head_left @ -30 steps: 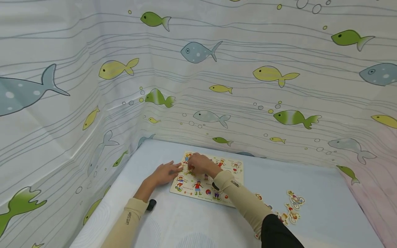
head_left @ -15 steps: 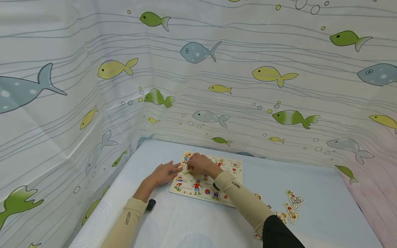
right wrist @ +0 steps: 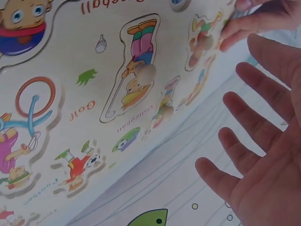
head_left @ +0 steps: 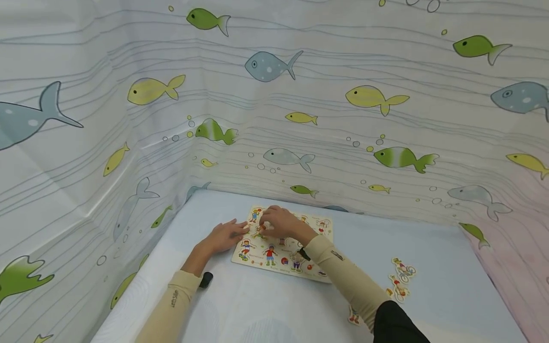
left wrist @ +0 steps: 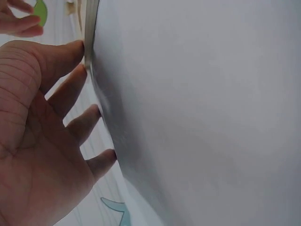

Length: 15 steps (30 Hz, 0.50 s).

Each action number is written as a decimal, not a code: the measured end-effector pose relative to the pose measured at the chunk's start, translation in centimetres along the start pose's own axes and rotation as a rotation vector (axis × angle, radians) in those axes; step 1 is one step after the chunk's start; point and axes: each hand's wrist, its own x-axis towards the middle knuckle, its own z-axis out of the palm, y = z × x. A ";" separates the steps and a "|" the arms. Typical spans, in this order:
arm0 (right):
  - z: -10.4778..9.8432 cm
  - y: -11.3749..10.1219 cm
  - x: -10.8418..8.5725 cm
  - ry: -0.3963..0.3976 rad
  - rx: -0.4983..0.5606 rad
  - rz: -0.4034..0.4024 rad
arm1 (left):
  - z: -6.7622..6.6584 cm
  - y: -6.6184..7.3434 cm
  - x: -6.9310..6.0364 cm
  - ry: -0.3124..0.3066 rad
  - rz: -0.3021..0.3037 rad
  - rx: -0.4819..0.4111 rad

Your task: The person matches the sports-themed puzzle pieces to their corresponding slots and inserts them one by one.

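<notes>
A cream picture puzzle board [head_left: 252, 257] with cartoon sports figures lies on the white table. At its left edge is the left hand [head_left: 223, 237], fingers extended; in the left wrist view the thumb and index tips of that hand [left wrist: 47, 108] touch the board's side [left wrist: 90, 28], the other fingertips resting at the table surface. The right hand [head_left: 283, 223] is above the board's upper left part. In the right wrist view the right hand [right wrist: 263, 136] has its fingers spread, nothing visible between them, beside the board [right wrist: 89, 52] with its golfer figure [right wrist: 141, 47].
Loose figure pieces lie right of the board: a cyclist [head_left: 404, 270], another piece [head_left: 400, 288] just below it, and one [head_left: 353, 316] by the right sleeve [head_left: 347, 271]. A fish-printed curtain [head_left: 240, 114] surrounds the table's back and left side.
The right hand has loosened its bent fingers and shifted slightly, with its forearm farther right, now covering some loose pieces. The left hand stays at the board's edge. The head view has tilted a little.
</notes>
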 end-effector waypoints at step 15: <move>-2.0 -0.2 -3.3 0.069 -0.010 -0.147 | -0.3 0.0 0.0 0.006 0.005 -0.010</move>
